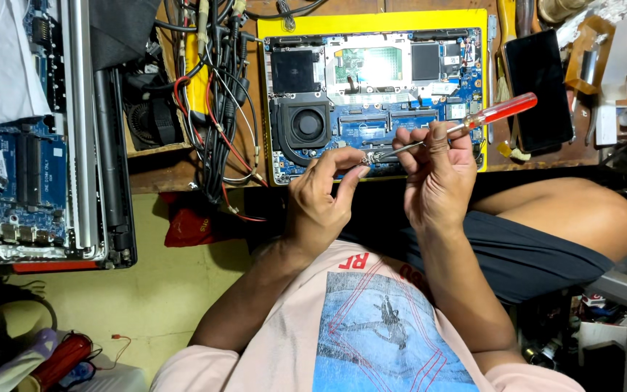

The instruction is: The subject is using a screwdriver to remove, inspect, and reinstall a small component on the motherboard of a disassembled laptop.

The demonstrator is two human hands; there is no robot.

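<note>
Because the left hand (pixel 321 192) only pinches a small metal part (pixel 366 157) while the right hand (pixel 435 170), clamped on the screwdriver (pixel 473 122), works it, a slip could drop it into the open laptop (pixel 379 109).

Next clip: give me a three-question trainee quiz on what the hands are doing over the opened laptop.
1. True or false: the right hand holds a red-handled screwdriver.
2. What does the left hand pinch? A) a small metal part B) a phone C) a cable
3. The opened laptop lies on a ____ mat.

Key: 1 true; 2 A, the small metal part; 3 yellow.
</note>
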